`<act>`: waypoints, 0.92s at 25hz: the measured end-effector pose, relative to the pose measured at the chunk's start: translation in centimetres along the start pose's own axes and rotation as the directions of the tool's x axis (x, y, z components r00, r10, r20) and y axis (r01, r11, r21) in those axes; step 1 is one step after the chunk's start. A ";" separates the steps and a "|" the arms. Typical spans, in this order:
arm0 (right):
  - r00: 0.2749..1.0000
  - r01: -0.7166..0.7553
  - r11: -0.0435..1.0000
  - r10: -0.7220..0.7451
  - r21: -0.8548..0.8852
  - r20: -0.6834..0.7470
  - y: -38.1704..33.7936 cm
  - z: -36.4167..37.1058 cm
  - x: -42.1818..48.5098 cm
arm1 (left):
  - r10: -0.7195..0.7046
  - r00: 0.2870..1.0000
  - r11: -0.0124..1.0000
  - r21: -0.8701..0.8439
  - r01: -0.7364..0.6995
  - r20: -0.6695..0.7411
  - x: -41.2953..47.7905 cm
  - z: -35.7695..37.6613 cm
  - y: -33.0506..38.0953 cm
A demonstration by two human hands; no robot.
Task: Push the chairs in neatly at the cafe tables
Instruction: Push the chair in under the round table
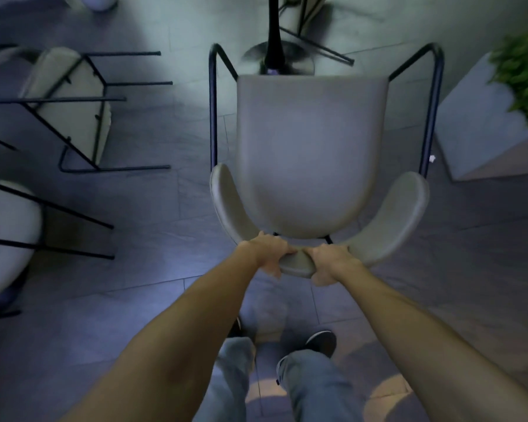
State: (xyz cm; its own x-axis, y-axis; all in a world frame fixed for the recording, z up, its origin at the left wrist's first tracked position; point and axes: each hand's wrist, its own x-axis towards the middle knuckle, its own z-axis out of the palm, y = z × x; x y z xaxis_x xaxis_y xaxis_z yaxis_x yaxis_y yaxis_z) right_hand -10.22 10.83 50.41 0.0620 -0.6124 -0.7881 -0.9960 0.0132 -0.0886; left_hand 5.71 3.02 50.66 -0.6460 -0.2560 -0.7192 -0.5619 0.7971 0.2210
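We reach both arms straight out and down, our left hand [267,252] and right hand [329,263] clamped side by side on the curved top of the backrest of the chair [311,153]. It stands on the tiled floor [153,293] facing the table post [274,32], its smooth grey seat framed by thin black metal tubing.

Beyond the fingertips, the table [276,32] shows only a blurred pedestal, its top cut off. The plant [523,77] smears at the right edge. Fingertips [287,252] curl hidden behind the backrest [296,264].
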 end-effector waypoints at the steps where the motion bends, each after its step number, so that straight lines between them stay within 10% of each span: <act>1: 1.000 0.007 1.000 -0.007 0.009 -0.020 0.7 -1.0 -0.5 | -0.001 0.999 1.000 -0.003 0.001 -0.035 -0.4 -1.0 0.2; 10: 0.834 -0.014 0.994 -0.050 -0.111 -0.550 5.6 -6.1 1.2 | -0.152 0.872 0.960 0.140 0.242 -0.465 1.2 -6.4 -1.0; 23: 0.791 -0.013 0.998 -0.029 -0.064 -0.611 8.2 -17.5 7.8 | -0.267 0.751 0.940 0.008 0.341 -0.604 6.3 -14.8 -8.1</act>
State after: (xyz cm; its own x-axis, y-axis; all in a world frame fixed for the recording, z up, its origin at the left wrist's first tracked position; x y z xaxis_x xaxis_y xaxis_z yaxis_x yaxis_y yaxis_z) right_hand -19.01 -7.70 54.20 0.0386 -0.9679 -0.2482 -0.9988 -0.0298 -0.0394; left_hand -1.44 -13.10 54.12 -0.6470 -0.7355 -0.2013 -0.7444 0.6664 -0.0424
